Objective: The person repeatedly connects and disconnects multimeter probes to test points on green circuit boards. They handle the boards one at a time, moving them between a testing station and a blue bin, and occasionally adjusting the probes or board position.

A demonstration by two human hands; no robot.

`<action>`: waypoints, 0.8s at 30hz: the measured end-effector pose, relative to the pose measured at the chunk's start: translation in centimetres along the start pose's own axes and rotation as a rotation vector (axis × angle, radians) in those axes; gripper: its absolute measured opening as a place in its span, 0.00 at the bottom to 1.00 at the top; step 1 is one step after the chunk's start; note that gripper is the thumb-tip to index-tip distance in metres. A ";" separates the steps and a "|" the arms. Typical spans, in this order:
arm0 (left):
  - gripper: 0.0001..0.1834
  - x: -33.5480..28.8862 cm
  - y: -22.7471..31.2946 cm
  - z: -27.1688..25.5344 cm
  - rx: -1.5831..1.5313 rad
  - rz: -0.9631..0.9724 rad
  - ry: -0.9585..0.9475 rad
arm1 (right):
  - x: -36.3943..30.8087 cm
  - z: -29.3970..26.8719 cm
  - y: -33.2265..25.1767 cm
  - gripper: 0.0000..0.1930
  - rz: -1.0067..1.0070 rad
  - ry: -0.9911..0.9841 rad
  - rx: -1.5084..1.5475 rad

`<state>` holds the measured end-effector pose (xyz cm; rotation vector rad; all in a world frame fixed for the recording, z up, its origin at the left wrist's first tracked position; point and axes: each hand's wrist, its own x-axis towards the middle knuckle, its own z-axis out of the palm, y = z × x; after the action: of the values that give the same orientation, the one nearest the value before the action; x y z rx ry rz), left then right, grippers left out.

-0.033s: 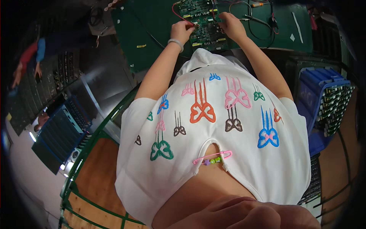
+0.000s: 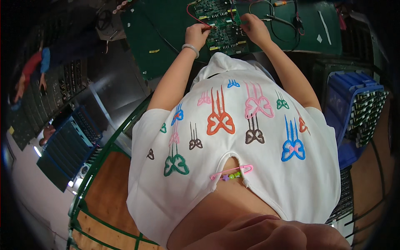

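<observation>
Two green circuit boards, crowded with small parts, lie end to end on the dark green work surface at the top of the view. My left hand (image 2: pixel 196 35) is pinched at the left edge of the nearer circuit board (image 2: pixel 226 36), with the end of a red wire (image 2: pixel 193 14) at its fingertips. Opposite it, my right hand (image 2: pixel 255 30) has its fingers curled on that board's right edge; the fingertips are partly hidden. Beyond lies the farther circuit board (image 2: pixel 205 9), which the red wire arches beside.
On the green work surface (image 2: pixel 146 37) are black cables (image 2: pixel 287 26), an orange-handled tool (image 2: pixel 280 3), a white strip (image 2: pixel 324 27) and a yellow piece (image 2: pixel 154 51). A blue crate (image 2: pixel 339 98) with stacked boards stands at right. Another person's arm (image 2: pixel 43 62) shows at far left.
Both hands stay at the nearer circuit board, with only a slight shift of the right fingers. The picture as a whole has moved a little.
</observation>
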<state>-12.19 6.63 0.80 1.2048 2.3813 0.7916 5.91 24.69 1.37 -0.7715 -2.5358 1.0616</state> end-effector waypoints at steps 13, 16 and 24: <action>0.08 -0.7 0.0 -0.8 -0.015 -0.070 0.132 | -7.6 -1.0 0.8 0.07 0.166 -0.040 0.179; 0.08 -1.0 0.0 -0.7 -0.101 -0.104 0.146 | -8.2 -0.7 0.9 0.07 0.164 -0.042 0.190; 0.08 -1.0 0.8 -0.8 -0.062 -0.076 0.176 | -8.6 -0.7 0.6 0.06 0.164 -0.058 0.189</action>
<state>-11.55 5.99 2.02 1.0529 2.5051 0.9745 13.45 20.47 0.96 -0.9200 -2.4064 1.3724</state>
